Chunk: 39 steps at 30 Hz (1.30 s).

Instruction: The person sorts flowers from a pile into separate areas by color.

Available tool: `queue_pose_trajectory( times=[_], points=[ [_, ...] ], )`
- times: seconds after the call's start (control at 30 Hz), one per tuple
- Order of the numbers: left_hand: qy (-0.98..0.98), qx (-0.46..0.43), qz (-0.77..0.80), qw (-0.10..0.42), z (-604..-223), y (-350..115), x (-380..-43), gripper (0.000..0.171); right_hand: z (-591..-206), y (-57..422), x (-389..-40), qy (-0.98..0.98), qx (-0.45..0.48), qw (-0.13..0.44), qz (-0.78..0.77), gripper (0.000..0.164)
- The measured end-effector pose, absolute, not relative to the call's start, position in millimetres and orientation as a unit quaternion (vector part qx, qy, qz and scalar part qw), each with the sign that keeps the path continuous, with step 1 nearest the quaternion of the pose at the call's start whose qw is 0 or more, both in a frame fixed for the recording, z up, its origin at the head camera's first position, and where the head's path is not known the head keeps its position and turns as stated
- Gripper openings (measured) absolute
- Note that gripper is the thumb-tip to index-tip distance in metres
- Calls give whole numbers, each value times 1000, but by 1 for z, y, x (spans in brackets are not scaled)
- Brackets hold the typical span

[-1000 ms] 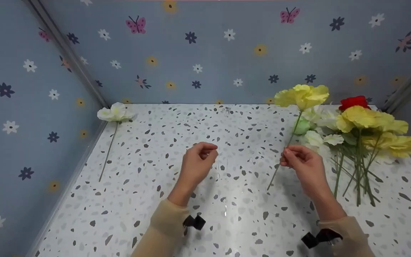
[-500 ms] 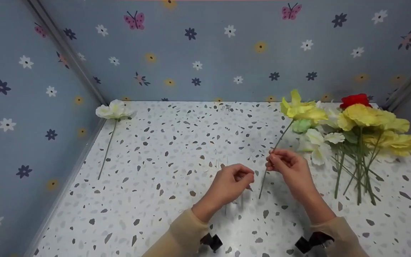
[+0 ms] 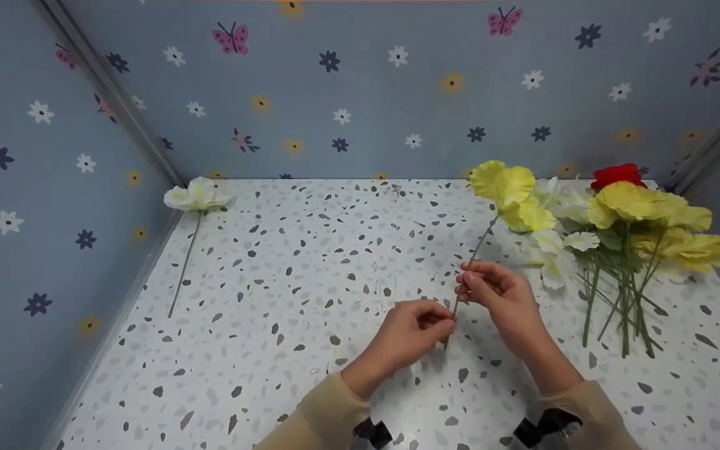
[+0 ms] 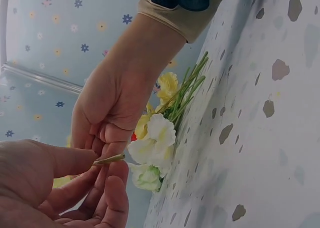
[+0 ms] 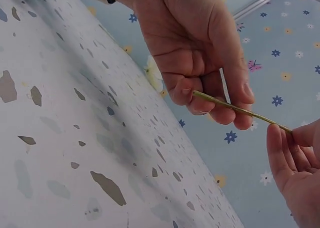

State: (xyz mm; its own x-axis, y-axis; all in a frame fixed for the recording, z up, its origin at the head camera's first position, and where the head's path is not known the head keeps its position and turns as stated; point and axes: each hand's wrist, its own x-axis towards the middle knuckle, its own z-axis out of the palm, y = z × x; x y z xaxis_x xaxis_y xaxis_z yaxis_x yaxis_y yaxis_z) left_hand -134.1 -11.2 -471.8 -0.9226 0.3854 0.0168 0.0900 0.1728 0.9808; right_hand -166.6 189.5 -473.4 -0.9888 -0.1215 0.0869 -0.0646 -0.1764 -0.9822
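My right hand (image 3: 502,300) pinches the thin green stem of a yellow artificial flower (image 3: 510,194), whose ruffled head tilts away towards the back wall. Lower on the same stem is my left hand (image 3: 411,334), thumb and fingertips around it near the cut end. In the right wrist view the stem (image 5: 245,110) lies across the left fingers, beneath the thumb. A narrow pale strip (image 5: 224,85) shows between that thumb and the fingers. From the left wrist the stem's end (image 4: 112,159) pokes out past the left thumb.
To the right lies a heap of artificial flowers: yellow ones (image 3: 632,203), white ones (image 3: 554,253) and a red one (image 3: 616,176), stems towards me. A single white flower (image 3: 199,195) lies at the far left by the wall. Patterned blue walls (image 3: 360,87) enclose the speckled tabletop (image 3: 297,262).
My left hand has moved right and down to the lower stem. My right hand has shifted left with the yellow flower, whose head has turned and tilted.
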Motion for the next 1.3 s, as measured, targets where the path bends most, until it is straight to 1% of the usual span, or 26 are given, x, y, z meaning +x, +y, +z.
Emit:
queue_pose_trajectory(
  times=[0.2,0.43,0.63,0.77,0.93,1.03,1.1,1.17,1.3],
  points=[
    [757,171,622,104,-471,-16,-138,7,-468,190,-164,650,-87,26,-755,34],
    [775,176,602,79,-470,-18,-139,5,-464,188,-159,650,-94,24,-754,35],
    [776,187,596,86,-469,-19,-140,9,-463,186,-158,639,-89,18,-764,33],
    [774,195,596,88,-468,-22,-142,7,-463,186,-158,639,-90,23,-764,31],
    [792,191,576,69,-465,-35,-150,7,-459,190,-159,665,-89,15,-742,31],
    [797,168,577,58,-459,-53,-159,9,-456,195,-160,691,-89,4,-718,31],
    [796,145,586,47,-456,-68,-167,10,-453,201,-162,709,-88,-4,-700,31],
    [801,117,586,23,-454,-85,-176,10,-450,210,-165,727,-86,-16,-681,31],
    [839,62,538,-56,-460,-121,-193,8,-445,235,-171,773,-72,-44,-629,33]
  ],
)
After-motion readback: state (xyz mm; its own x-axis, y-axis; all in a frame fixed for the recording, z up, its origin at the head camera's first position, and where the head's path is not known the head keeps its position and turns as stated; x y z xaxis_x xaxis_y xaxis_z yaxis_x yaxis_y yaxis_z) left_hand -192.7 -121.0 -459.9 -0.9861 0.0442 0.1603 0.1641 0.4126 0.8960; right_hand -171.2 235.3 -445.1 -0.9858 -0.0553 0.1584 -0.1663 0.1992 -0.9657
